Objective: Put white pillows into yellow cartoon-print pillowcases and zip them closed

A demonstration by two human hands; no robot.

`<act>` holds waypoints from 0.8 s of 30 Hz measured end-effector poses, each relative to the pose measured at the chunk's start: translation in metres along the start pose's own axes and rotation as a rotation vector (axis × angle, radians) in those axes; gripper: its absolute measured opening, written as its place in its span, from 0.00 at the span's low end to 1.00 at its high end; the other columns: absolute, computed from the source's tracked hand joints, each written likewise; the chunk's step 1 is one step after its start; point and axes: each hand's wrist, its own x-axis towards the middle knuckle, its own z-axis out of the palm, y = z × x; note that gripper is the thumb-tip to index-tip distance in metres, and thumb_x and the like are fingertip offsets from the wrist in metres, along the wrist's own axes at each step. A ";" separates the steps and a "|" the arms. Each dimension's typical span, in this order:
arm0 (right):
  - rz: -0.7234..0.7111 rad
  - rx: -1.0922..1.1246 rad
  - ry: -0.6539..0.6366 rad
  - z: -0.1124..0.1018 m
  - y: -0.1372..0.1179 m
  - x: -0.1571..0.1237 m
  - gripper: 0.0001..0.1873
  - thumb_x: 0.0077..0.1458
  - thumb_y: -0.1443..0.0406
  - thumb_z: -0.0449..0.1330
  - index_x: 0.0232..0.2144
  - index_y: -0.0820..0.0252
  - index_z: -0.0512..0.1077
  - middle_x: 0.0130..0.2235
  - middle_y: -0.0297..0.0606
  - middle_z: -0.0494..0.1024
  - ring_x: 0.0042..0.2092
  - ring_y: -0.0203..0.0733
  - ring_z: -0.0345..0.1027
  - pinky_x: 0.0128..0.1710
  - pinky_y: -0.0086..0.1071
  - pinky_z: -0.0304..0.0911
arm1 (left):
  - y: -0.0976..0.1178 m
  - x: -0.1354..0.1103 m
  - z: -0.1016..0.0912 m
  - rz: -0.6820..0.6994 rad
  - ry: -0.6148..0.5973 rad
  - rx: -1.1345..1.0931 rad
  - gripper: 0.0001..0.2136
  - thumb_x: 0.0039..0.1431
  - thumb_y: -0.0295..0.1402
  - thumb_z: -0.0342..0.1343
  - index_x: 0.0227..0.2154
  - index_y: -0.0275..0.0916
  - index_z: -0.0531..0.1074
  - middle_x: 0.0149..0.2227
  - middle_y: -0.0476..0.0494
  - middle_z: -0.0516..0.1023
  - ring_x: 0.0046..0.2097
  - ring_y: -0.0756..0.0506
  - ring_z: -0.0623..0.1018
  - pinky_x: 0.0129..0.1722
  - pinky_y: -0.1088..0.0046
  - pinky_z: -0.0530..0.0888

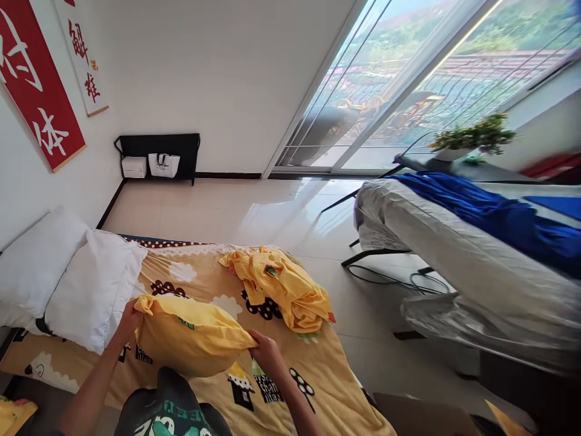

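Note:
A pillow in a yellow pillowcase (pixel 190 336) is held over the bed between both hands. My left hand (pixel 128 320) grips its left end, fingers closed on the fabric. At the right end, my right hand (pixel 267 352) pinches the corner of the case. A second crumpled yellow pillowcase (pixel 284 287) lies farther back on the yellow patterned bedsheet (pixel 318 375). Two white pillows (pixel 77 284) rest at the left, at the head of the bed.
A table draped with a grey cover (pixel 472 266) and blue cloth (pixel 494 215) stands to the right, with cables on the floor beneath. A black rack (pixel 158 156) with white bags stands against the far wall. Glass sliding doors (pixel 385 85) fill the back right.

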 end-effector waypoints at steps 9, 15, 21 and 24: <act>-0.084 0.143 -0.005 -0.016 -0.013 0.018 0.19 0.43 0.53 0.61 0.33 0.59 0.80 0.36 0.44 0.82 0.39 0.51 0.74 0.40 0.38 0.67 | -0.014 0.001 -0.054 0.006 0.191 0.003 0.14 0.40 0.42 0.62 0.27 0.36 0.76 0.30 0.45 0.79 0.36 0.42 0.75 0.39 0.67 0.72; -0.027 0.503 -0.096 0.037 -0.023 0.007 0.37 0.40 0.47 0.68 0.51 0.57 0.74 0.51 0.47 0.78 0.52 0.52 0.71 0.52 0.44 0.67 | -0.029 0.002 -0.066 -0.056 0.204 0.009 0.17 0.44 0.45 0.56 0.30 0.36 0.76 0.36 0.42 0.80 0.43 0.40 0.76 0.44 0.65 0.71; 0.014 0.548 -0.020 0.061 -0.019 0.036 0.30 0.40 0.41 0.65 0.33 0.59 0.79 0.38 0.46 0.82 0.41 0.53 0.74 0.44 0.46 0.70 | -0.024 0.001 -0.084 -0.118 -0.070 0.086 0.12 0.37 0.39 0.63 0.25 0.36 0.75 0.28 0.45 0.79 0.35 0.41 0.76 0.37 0.66 0.74; 0.012 0.501 0.014 0.058 -0.012 0.044 0.30 0.40 0.39 0.63 0.27 0.60 0.78 0.30 0.44 0.81 0.33 0.51 0.73 0.36 0.44 0.71 | -0.022 0.002 -0.084 -0.085 -0.123 0.119 0.20 0.33 0.37 0.68 0.33 0.36 0.76 0.34 0.43 0.80 0.39 0.40 0.77 0.40 0.66 0.74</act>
